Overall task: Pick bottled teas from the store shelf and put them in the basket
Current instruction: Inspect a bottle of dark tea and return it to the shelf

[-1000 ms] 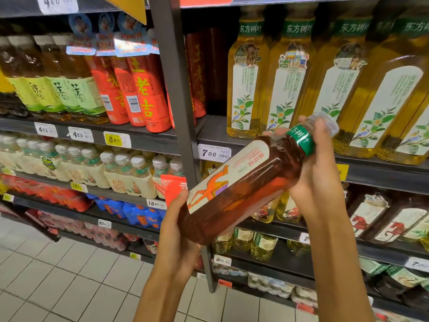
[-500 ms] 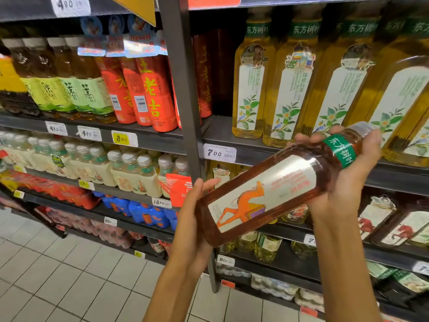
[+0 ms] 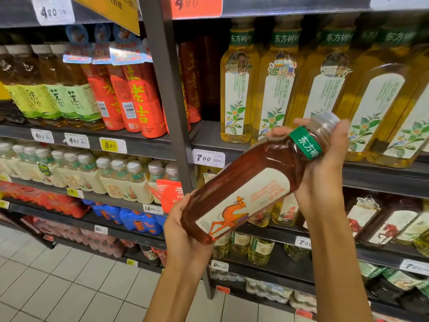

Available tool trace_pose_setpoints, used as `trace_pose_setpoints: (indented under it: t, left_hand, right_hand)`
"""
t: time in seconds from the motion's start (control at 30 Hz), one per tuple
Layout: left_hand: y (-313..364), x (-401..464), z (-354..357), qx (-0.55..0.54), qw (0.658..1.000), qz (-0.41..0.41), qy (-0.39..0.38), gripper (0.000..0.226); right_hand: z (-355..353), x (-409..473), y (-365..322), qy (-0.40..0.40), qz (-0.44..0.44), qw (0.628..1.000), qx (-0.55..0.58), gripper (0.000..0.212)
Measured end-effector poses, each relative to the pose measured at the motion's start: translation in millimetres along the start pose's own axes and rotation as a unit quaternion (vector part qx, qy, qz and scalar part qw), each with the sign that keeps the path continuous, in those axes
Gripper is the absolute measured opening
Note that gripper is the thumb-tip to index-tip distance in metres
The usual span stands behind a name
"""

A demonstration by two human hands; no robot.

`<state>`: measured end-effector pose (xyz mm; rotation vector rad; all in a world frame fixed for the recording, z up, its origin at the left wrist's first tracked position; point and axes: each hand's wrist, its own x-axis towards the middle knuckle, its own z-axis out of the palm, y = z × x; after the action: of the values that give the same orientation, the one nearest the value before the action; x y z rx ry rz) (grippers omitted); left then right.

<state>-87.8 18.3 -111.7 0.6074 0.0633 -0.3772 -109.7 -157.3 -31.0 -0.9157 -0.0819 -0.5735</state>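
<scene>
A large bottle of red-brown tea (image 3: 255,182) with a white label, an orange horse drawing and a green neck band lies tilted in front of the shelves, cap up to the right. My left hand (image 3: 183,228) cups its base from below. My right hand (image 3: 325,163) wraps the neck and clear cap. Behind it, yellow tea bottles (image 3: 241,89) with white flower labels stand in a row on the shelf. No basket is in view.
A grey shelf upright (image 3: 167,94) runs down the middle. Left of it stand red bottles (image 3: 139,101) and green-labelled teas (image 3: 69,98), with small capped bottles (image 3: 116,177) below. Dark horse-label bottles (image 3: 390,224) fill the lower right shelf. White floor tiles (image 3: 58,287) lie at lower left.
The held bottle has shifted a little right and tilted less steeply. My right hand slid along the neck toward the cap; the view moved slightly left.
</scene>
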Motion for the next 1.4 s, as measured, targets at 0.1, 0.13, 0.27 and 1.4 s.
trace_pose_setpoints:
  t: [0.1,0.13,0.27,1.4]
  left_hand:
    - [13,-1,-1,-0.007,0.998,0.055,-0.013,0.029]
    - [15,0,-1,-0.004,0.998,0.06,-0.028,0.028]
    - [3,-4,-4,0.033,0.999,0.028,-0.033,0.025]
    - [15,8,-13,0.07,0.982,-0.161,-0.063,0.04]
  right_hand:
    - [3,-4,1,0.014,0.045,0.998,0.031,0.039]
    - [4,-5,3,0.031,0.054,0.997,0.04,0.038]
    - [4,-4,7,0.116,0.029,0.993,0.007,0.045]
    - [-12,-10,4,-0.103,-0.051,0.991,0.064,0.016]
